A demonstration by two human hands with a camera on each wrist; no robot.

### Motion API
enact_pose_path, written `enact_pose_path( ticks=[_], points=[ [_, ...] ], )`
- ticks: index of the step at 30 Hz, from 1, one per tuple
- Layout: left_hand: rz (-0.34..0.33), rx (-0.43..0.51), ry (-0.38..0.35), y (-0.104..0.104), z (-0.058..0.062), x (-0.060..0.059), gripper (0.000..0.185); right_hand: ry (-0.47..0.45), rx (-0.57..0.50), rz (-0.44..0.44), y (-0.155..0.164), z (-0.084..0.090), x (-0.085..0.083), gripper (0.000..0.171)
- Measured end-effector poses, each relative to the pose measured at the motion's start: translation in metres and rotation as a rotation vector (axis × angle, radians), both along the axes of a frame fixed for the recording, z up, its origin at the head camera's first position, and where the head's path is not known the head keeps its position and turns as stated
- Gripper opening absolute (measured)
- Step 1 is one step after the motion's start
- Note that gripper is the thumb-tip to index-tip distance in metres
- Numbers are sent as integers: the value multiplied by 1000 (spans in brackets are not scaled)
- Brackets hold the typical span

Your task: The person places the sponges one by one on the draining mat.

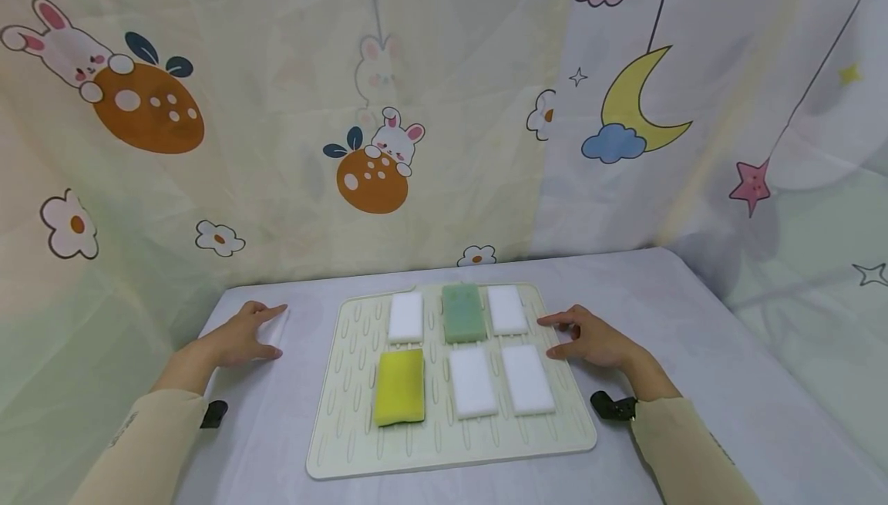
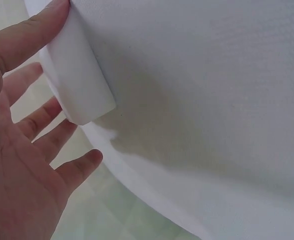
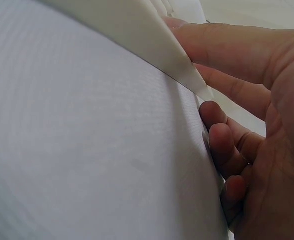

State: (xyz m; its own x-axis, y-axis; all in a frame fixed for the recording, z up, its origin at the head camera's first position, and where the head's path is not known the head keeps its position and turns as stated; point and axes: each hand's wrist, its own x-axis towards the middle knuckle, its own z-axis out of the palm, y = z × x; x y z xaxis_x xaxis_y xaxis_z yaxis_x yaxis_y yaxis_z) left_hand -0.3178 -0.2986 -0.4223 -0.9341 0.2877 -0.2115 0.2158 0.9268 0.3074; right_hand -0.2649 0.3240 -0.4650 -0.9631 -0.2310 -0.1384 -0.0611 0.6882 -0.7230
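At the table's left side my left hand holds a white sponge between thumb and index finger; the other fingers spread behind it. In the head view that sponge barely stands out from the white cloth. My right hand is at the right edge of a cream ribbed mat, its thumb and index finger touching the edge, the other fingers loosely curled. On the mat lie a yellow sponge, a green sponge and several white sponges, in two rows.
A white cloth covers the table. Behind it hangs a printed curtain with rabbits, oranges, flowers and a moon. Dark wrist cameras sit under both sleeves, close to the tabletop.
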Motion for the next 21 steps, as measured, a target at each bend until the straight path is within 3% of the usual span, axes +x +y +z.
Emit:
enact_pose_path(
  ticks=[21],
  points=[
    [-32, 39, 61, -6, -3, 2, 93, 11, -10, 23, 4, -4, -2, 61]
  ],
)
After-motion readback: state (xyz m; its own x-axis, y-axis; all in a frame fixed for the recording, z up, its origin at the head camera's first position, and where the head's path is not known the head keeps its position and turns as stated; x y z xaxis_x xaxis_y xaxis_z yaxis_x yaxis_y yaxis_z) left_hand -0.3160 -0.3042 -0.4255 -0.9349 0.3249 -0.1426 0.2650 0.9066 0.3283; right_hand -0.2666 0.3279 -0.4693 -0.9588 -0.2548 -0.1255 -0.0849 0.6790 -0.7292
